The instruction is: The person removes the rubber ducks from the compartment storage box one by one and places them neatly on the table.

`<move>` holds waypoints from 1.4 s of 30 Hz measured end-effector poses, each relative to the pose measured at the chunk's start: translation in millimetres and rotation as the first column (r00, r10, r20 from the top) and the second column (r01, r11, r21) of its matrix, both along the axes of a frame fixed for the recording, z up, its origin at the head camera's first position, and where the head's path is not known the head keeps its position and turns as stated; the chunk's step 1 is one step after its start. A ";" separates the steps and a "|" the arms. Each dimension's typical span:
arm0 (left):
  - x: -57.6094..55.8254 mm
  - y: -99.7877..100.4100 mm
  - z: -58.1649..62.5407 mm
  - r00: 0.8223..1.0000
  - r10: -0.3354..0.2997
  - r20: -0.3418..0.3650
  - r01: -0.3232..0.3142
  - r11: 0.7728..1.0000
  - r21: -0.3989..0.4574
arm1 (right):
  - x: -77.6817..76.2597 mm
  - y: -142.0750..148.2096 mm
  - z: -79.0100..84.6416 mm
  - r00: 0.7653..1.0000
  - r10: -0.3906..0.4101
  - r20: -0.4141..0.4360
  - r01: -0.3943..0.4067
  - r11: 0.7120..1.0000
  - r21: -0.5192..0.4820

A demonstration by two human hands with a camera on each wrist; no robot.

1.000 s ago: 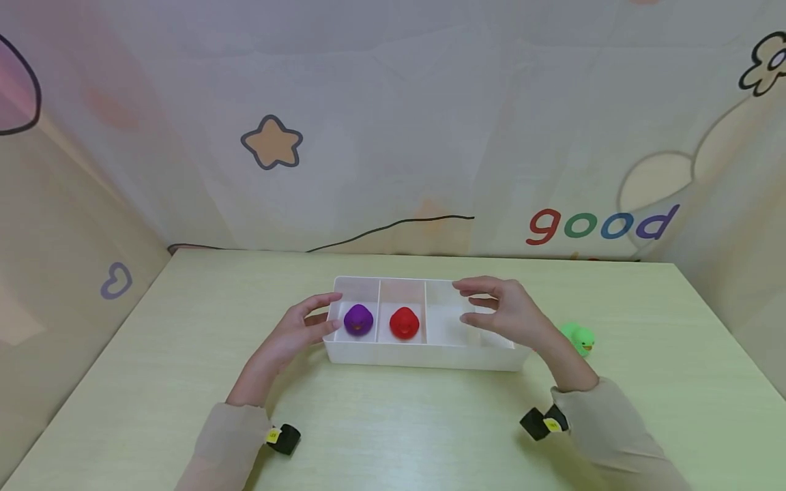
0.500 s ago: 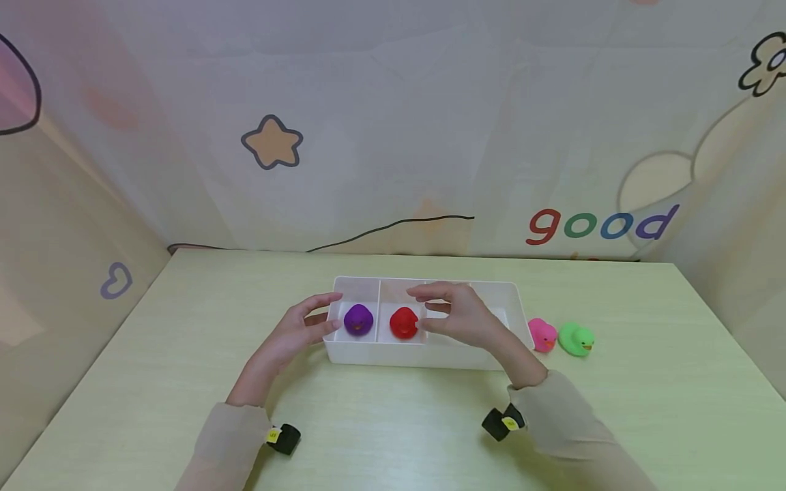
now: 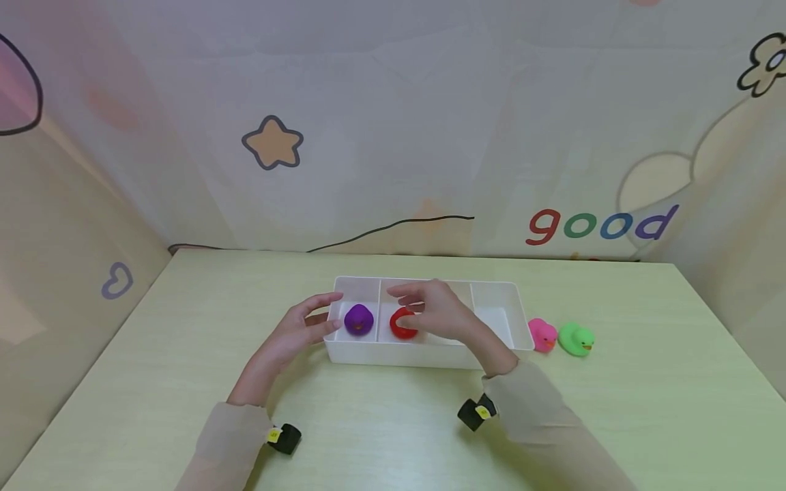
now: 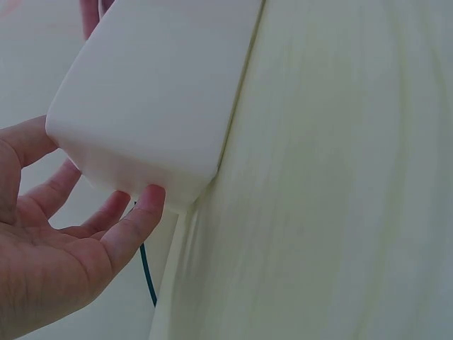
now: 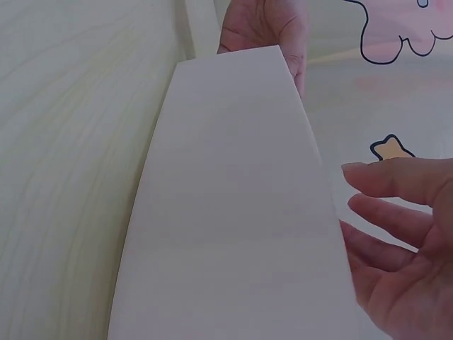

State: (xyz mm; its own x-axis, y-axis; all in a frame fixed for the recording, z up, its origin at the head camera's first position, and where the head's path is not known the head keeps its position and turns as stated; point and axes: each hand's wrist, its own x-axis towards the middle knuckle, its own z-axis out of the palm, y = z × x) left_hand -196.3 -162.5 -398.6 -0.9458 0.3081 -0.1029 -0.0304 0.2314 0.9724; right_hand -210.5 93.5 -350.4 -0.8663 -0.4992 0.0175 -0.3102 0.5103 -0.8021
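A white divided box [image 3: 424, 354] lies lengthwise on the table in the head view. In its leftmost compartment sits a purple toy duck [image 3: 359, 320]. The compartment beside that one has a red toy duck [image 3: 402, 323], partly covered by my right hand [image 3: 434, 311]. That hand hovers over the box with thumb and fingers spread apart, the thumb overlapping the red duck. At the left end, my left hand [image 3: 303, 320] holds the box; in the left wrist view its fingertips [image 4: 150, 198] press on the end wall [image 4: 141, 166] and the thumb lies toward the upper corner.
Just right of the box stand a pink toy duck [image 3: 543, 335] and a green toy duck [image 3: 576, 339], side by side on the table [image 3: 381, 423]. A printed cloth backdrop [image 3: 393, 136] rises behind and along both sides of the table.
My right hand has moved left from the box's right end to over the red duck, bringing the pink duck into sight. The left hand and box have stayed in place.
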 end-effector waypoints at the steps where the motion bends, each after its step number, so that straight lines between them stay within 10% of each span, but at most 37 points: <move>1: 0.2 0.0 0.4 1.000 0.001 0.003 -0.001 1.000 0.003 | -0.8 -1.9 -0.4 1.000 0.000 -0.005 0.000 1.000 0.026; 11: -0.6 0.2 0.9 0.999 0.007 0.035 -0.008 1.000 0.020 | -1.2 -20.8 -3.2 0.991 0.018 -0.130 0.024 0.949 0.315; 18: -1.6 0.3 -0.2 1.000 0.006 0.026 -0.007 1.000 0.028 | 3.5 -30.4 -5.3 0.958 0.101 -0.270 0.053 0.859 0.509; 28: -2.1 0.5 -1.8 1.000 -0.002 0.017 0.002 0.999 0.054 | 4.0 -39.1 -8.2 0.904 0.135 -0.406 0.150 0.788 0.597; 36: -2.3 0.6 -2.4 1.000 0.008 0.017 -0.008 0.999 0.031 | 3.2 -37.3 -8.5 0.901 0.144 -0.408 0.132 0.807 0.576; 42: -1.8 0.4 -1.8 1.000 0.008 0.019 -0.008 1.000 0.029 | 5.0 -29.8 -8.4 0.938 0.076 -0.338 0.099 0.876 0.472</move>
